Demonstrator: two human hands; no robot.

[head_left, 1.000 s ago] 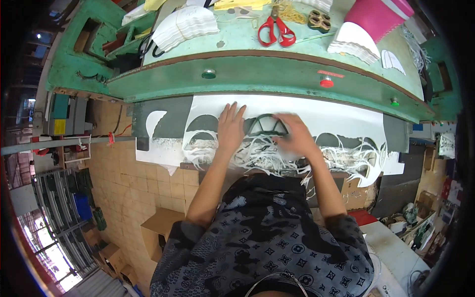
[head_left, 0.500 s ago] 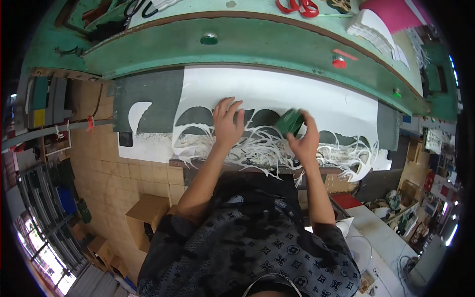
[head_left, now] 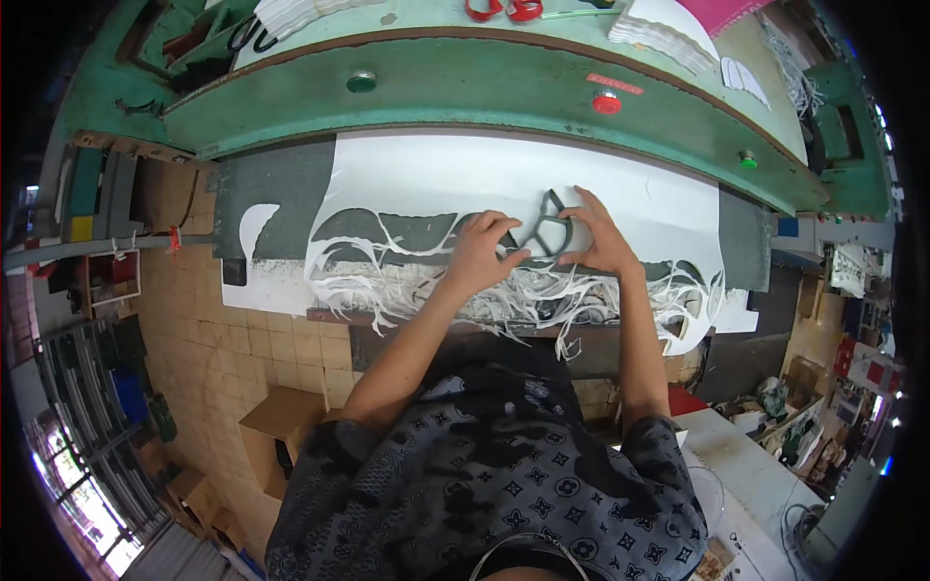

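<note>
A dark green cutting die (head_left: 542, 242), a shaped metal outline with cross-braces, lies on the white sheet (head_left: 436, 174) near its cut edge. My right hand (head_left: 603, 242) grips its right side between the thumb and the fingers. At the die's left end my left hand (head_left: 480, 254) has its thumb and fingers curled round the edge, partly hiding it. Curved gaps in the sheet show the dark grey cutting board (head_left: 276, 184) beneath. Along the near side lie tangled white offcut strips (head_left: 387, 290).
A green machine beam (head_left: 465, 92) with a red button (head_left: 606, 102) and a green button (head_left: 747, 160) spans the far side. On its shelf are stacked white pieces (head_left: 659, 39) and a red-handled tool (head_left: 504, 10). A cardboard box (head_left: 281, 421) stands on the floor at left.
The die has gone from tilted in my right hand to lying on the sheet. My left hand has moved right to its edge. The view has shifted slightly.
</note>
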